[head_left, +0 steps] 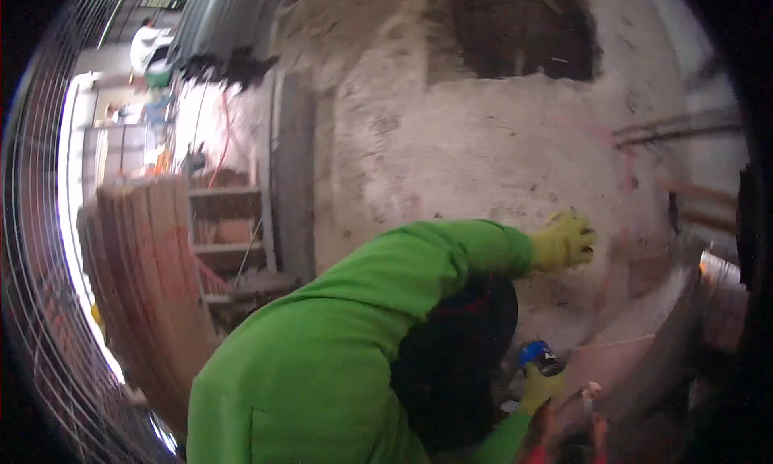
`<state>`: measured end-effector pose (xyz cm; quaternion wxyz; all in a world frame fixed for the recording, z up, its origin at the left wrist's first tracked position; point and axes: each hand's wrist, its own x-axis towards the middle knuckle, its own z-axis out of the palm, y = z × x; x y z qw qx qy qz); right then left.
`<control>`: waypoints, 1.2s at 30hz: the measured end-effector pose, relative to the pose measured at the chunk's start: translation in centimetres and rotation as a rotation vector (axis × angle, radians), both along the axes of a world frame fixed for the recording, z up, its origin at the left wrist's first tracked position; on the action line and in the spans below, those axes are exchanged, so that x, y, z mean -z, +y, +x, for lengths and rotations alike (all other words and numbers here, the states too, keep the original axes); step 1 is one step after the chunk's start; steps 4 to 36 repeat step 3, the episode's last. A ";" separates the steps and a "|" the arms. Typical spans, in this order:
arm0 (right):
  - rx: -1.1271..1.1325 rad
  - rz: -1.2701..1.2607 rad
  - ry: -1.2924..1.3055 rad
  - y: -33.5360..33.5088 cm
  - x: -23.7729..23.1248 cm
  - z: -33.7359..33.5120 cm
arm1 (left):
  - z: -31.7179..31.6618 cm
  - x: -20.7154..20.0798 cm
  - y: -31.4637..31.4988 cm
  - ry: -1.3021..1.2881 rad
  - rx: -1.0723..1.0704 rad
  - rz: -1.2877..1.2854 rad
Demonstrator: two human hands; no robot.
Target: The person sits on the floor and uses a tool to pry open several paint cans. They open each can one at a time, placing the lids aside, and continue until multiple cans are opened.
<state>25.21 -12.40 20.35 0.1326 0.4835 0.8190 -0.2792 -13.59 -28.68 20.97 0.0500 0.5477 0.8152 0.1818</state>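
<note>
Both my arms, in green sleeves, reach rightward from the lower edge. My left hand (565, 240), in a yellow-green glove, is stretched out against the rough pale concrete surface (467, 154). Its fingers look bent and slightly apart, with nothing visible in them. Lower down, my right hand (541, 390), gloved alike, is closed around a blue and black object (541, 358) with a rounded end. Its exact kind is unclear. Between my arms lies a dark rounded shape (459, 359), seemingly my trouser leg. Near my right hand is a reddish tool-like thing (593, 395), blurred.
Dark opening (523, 29) in the concrete at the top. Stacked reddish-brown slabs (145, 263) stand left, beside a ladder-like frame (229, 248). Corrugated sheets (229, 25) and a distant person in white (147, 45) are upper left. Bars (676, 130) jut in at right.
</note>
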 end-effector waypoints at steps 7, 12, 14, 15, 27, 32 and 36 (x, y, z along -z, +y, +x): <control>-0.121 -0.124 -0.024 -0.7 -7.2 -2.6 | -1.5 -8.3 -11.6 0.042 -0.337 -0.058; -0.121 -0.124 -0.024 -0.7 -7.2 -2.6 | -1.5 -8.3 -11.6 0.042 -0.337 -0.058; -0.121 -0.124 -0.024 -0.7 -7.2 -2.6 | -1.5 -8.3 -11.6 0.042 -0.337 -0.058; -0.121 -0.124 -0.024 -0.7 -7.2 -2.6 | -1.5 -8.3 -11.6 0.042 -0.337 -0.058; -0.121 -0.124 -0.024 -0.7 -7.2 -2.6 | -1.5 -8.3 -11.6 0.042 -0.337 -0.058; -0.121 -0.124 -0.024 -0.7 -7.2 -2.6 | -1.5 -8.3 -11.6 0.042 -0.337 -0.058; -0.121 -0.124 -0.024 -0.7 -7.2 -2.6 | -1.5 -8.3 -11.6 0.042 -0.337 -0.058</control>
